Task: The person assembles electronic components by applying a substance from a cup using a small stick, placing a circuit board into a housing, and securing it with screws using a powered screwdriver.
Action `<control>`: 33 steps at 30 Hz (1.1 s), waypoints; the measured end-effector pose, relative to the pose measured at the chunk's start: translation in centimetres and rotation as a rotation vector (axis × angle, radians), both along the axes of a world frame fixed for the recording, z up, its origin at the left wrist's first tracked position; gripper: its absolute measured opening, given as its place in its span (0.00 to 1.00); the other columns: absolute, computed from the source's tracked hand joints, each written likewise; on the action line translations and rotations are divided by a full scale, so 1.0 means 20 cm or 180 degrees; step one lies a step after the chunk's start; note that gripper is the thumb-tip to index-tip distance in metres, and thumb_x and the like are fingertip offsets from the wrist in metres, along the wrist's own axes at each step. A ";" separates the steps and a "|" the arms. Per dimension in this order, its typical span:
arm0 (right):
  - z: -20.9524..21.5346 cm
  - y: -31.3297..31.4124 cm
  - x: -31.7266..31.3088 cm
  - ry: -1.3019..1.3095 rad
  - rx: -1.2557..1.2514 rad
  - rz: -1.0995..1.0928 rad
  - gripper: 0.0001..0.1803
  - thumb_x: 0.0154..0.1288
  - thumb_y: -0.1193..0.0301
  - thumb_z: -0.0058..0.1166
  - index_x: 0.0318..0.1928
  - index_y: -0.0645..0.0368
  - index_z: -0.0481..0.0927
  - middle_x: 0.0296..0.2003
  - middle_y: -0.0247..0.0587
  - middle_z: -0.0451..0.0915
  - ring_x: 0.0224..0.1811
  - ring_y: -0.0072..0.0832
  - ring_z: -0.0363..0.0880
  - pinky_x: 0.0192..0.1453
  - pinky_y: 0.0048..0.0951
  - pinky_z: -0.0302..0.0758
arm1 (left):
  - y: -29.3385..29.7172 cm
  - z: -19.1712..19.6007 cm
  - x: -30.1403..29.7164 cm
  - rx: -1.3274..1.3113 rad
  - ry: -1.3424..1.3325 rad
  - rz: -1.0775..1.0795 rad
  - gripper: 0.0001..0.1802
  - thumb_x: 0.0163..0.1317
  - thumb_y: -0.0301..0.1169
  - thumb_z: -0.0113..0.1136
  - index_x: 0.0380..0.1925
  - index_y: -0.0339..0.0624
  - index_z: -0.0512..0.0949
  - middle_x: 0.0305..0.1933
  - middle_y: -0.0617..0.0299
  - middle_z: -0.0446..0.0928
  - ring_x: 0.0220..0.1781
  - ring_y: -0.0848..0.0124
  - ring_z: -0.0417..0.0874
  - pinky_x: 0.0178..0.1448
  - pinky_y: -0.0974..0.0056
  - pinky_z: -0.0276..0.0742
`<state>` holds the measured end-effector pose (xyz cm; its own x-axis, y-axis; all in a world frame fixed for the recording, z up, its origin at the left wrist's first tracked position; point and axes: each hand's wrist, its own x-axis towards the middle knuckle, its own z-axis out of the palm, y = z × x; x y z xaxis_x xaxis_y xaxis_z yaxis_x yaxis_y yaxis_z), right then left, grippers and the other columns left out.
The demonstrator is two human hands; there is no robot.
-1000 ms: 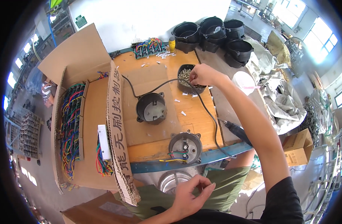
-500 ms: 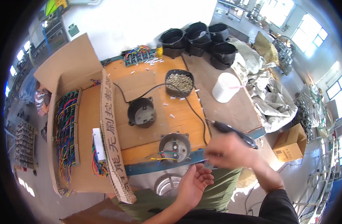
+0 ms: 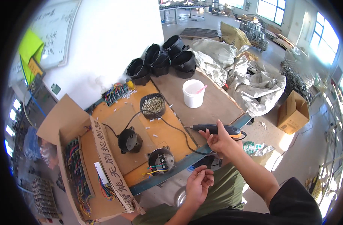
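I'm seeing the right hand [image 3: 220,140] closing its fingers around the rear end of the electric screwdriver [image 3: 215,129], which is lying on the table [image 3: 212,101] near its front edge. The tool's long axis is running roughly left to right, black tip pointing left toward the middle of the table, orange end under my palm, cord trailing off to the left toward the bowl of screws [image 3: 153,105]. The left hand [image 3: 198,183] is hovering off the table, over my lap, fingers pinched together as if holding something small; I'm not able to tell what, if anything. The round motor housing [image 3: 161,159] with coloured wires sticking out is sitting at the front edge, just left of and above the left hand, and down-left of the screwdriver tip, so the left hand is nearer to it. A second black housing [image 3: 129,140] is sitting further left on a cardboard sheet. An open cardboard box [image 3: 100,157] of wired circuit boards is lying at far left, red characters running along its flap. A white bucket [image 3: 194,93] with a pink stick is standing behind, stacked black pots [image 3: 167,58] past it. A brown carton [image 3: 293,112] is sitting on the floor at right; a yellow sheet [image 3: 29,48] and whiteboard are hanging on the wall at left.
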<state>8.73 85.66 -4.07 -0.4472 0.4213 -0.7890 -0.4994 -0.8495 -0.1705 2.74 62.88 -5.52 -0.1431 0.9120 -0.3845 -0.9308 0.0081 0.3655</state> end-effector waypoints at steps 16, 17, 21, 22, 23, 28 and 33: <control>0.50 -0.39 -0.05 0.1450 0.3014 -0.1568 0.22 0.67 0.64 0.51 0.60 0.58 0.70 0.52 0.44 0.78 0.40 0.23 0.75 0.45 0.25 0.72 | -0.08 0.28 -0.12 -0.0016 0.0146 0.0742 0.11 0.71 0.34 0.57 0.38 0.36 0.78 0.29 0.57 0.81 0.21 0.74 0.76 0.20 0.72 0.65; 0.52 -0.43 -0.06 0.1630 0.2926 -0.1499 0.19 0.68 0.67 0.51 0.56 0.57 0.70 0.44 0.39 0.76 0.35 0.21 0.71 0.41 0.25 0.70 | -0.09 0.30 -0.13 -0.0160 0.0232 0.0900 0.11 0.72 0.34 0.57 0.38 0.36 0.78 0.27 0.58 0.80 0.21 0.74 0.76 0.20 0.72 0.65; 0.54 -0.56 -0.12 0.1783 0.3857 -0.1029 0.09 0.69 0.69 0.47 0.47 0.55 0.68 0.23 0.25 0.62 0.23 0.17 0.60 0.31 0.25 0.61 | -0.16 0.33 -0.20 -0.0087 0.0198 0.1217 0.10 0.72 0.34 0.56 0.37 0.37 0.78 0.25 0.58 0.80 0.20 0.74 0.77 0.18 0.72 0.67; 0.54 -0.60 -0.13 0.1624 0.4078 -0.1042 0.08 0.70 0.69 0.47 0.47 0.55 0.68 0.23 0.25 0.62 0.23 0.17 0.61 0.31 0.25 0.61 | -0.18 0.32 -0.22 0.0043 0.0100 0.1207 0.10 0.71 0.33 0.57 0.37 0.37 0.79 0.26 0.58 0.81 0.20 0.74 0.78 0.18 0.72 0.67; 0.54 -0.63 -0.14 0.1626 0.4184 -0.0979 0.16 0.72 0.63 0.50 0.54 0.56 0.67 0.26 0.28 0.66 0.24 0.18 0.63 0.32 0.26 0.65 | -0.19 0.32 -0.23 0.0021 0.0227 0.1163 0.10 0.71 0.33 0.58 0.36 0.37 0.79 0.26 0.57 0.82 0.20 0.74 0.78 0.18 0.72 0.68; 0.55 -0.74 -0.17 0.1144 0.4360 -0.0937 0.43 0.69 0.41 0.49 0.72 0.55 0.55 0.36 0.37 0.70 0.31 0.25 0.69 0.36 0.30 0.70 | -0.21 0.29 -0.23 -0.0337 0.0668 0.1117 0.09 0.69 0.32 0.60 0.35 0.36 0.79 0.28 0.51 0.83 0.19 0.71 0.79 0.17 0.70 0.70; 0.58 -0.80 -0.20 0.0893 0.4560 -0.0998 0.51 0.65 0.39 0.53 0.75 0.56 0.49 0.41 0.41 0.75 0.35 0.26 0.72 0.38 0.29 0.70 | -0.21 0.29 -0.27 -0.0021 0.0454 0.1107 0.08 0.69 0.29 0.60 0.35 0.34 0.78 0.28 0.47 0.83 0.19 0.68 0.80 0.16 0.68 0.70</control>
<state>4.64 69.74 7.55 -0.2575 0.8492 0.4610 -0.7821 0.0970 -0.6156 -2.68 58.78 0.31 -0.4965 0.7970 -0.3440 -0.8180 -0.2970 0.4926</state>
